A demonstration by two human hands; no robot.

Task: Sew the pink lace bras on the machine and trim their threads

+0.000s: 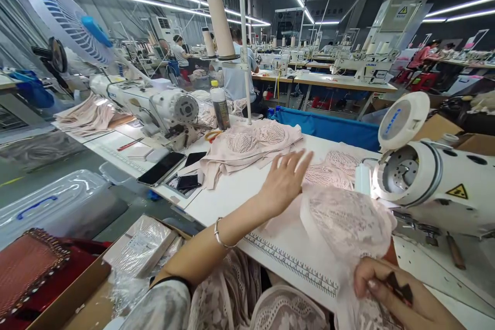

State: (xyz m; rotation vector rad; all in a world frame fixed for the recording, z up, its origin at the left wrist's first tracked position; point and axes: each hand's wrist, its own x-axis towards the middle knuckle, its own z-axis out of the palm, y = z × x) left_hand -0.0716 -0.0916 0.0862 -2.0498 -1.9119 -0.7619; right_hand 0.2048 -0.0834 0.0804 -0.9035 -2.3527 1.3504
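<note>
The pale pink lace bra piece with a rounded cup (344, 219) lies on the white bench (228, 198), just beside the white metal sewing machine (460, 183). The right hand (398, 291) pinches its near end between thumb and fingers; the left hand (286, 183) is open, fingers spread. It should handle light and limp, the lace snagging easily, so the seamed edges look the safest hold.

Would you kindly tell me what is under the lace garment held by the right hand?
The white tabletop runs up to the lace garment and appears to continue beneath; anything else there is covered.
</note>
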